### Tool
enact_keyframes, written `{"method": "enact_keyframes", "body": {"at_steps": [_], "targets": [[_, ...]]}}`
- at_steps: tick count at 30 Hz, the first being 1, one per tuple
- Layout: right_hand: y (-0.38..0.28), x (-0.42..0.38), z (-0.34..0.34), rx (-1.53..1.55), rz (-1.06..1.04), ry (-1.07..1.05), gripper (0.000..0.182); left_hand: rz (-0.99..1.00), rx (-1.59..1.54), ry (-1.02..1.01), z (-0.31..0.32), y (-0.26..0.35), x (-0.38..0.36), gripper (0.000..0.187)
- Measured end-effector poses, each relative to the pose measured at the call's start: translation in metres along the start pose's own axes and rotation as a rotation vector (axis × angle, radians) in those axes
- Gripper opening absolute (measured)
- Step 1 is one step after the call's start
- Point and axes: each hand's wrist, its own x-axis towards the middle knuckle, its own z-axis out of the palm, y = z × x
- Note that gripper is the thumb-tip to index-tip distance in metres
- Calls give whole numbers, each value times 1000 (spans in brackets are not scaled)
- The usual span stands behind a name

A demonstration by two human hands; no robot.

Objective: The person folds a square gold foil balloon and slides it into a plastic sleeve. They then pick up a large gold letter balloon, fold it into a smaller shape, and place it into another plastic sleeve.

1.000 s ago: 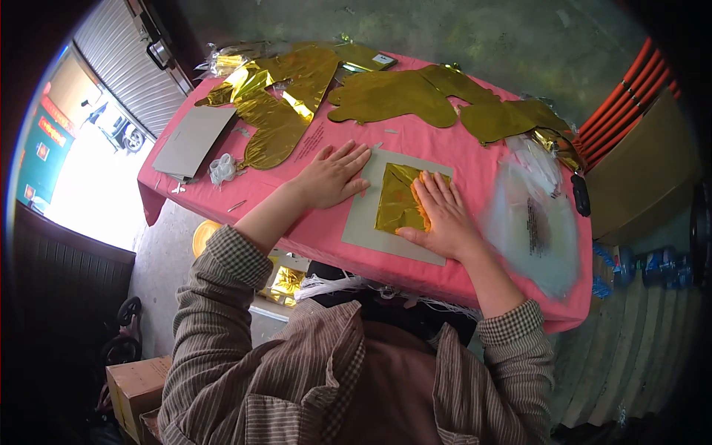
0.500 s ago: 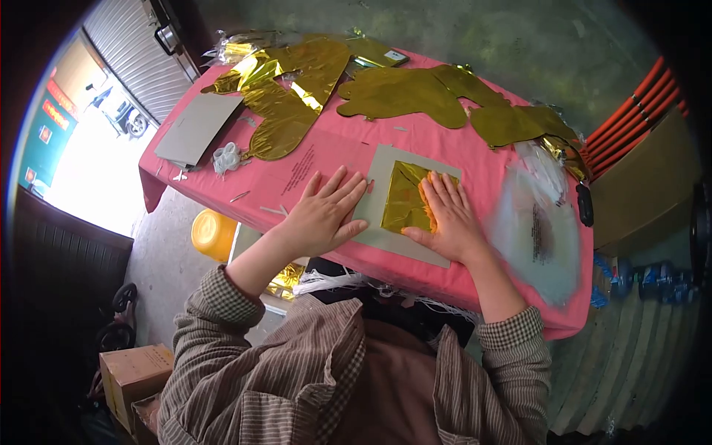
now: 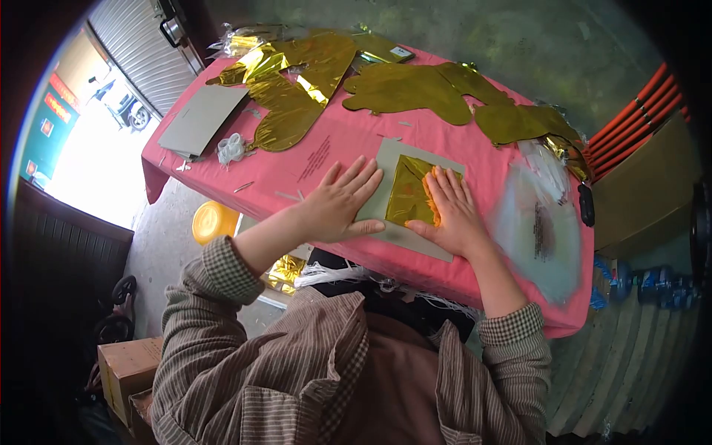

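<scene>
Left hand slid nearer, splayed, empty; right hand flat over foil, balloons beyond

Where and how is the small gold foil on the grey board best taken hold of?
Probably pinch the gold foil by its left edge, from the left, with finger and thumb: it lies flat on the grey board, and that edge is uncovered, while the right hand and orange cloth cover part of its right side.

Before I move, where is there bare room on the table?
Slim patches of pink cloth show between the gray board and the frosted bags, and between board and gold foil beyond, with scraps. Clear printed plastic lies left of the board; foil crowds the far edge.
</scene>
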Motion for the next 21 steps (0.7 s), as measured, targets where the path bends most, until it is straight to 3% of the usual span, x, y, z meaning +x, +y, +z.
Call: {"method": "enact_keyframes", "body": {"at_steps": [3, 5, 6, 10, 21], "targets": [[0, 0, -1, -3, 6, -16, 98, -40, -194, 143, -1, 4, 1, 76], [0, 0, -1, -6, 6, -16, 98, -337, -370, 177, -22, 3, 5, 58], [-1, 1, -1, -2, 8, -18, 99, -320, -271, 333, -10, -5, 6, 41], [0, 1, -2, -4, 8, -21, 99, -409, -183, 297, 0, -12, 12, 35], [-1, 1, -3, 12, 17, -30, 99, -433, -445, 288, 2, -27, 16, 21]]}}
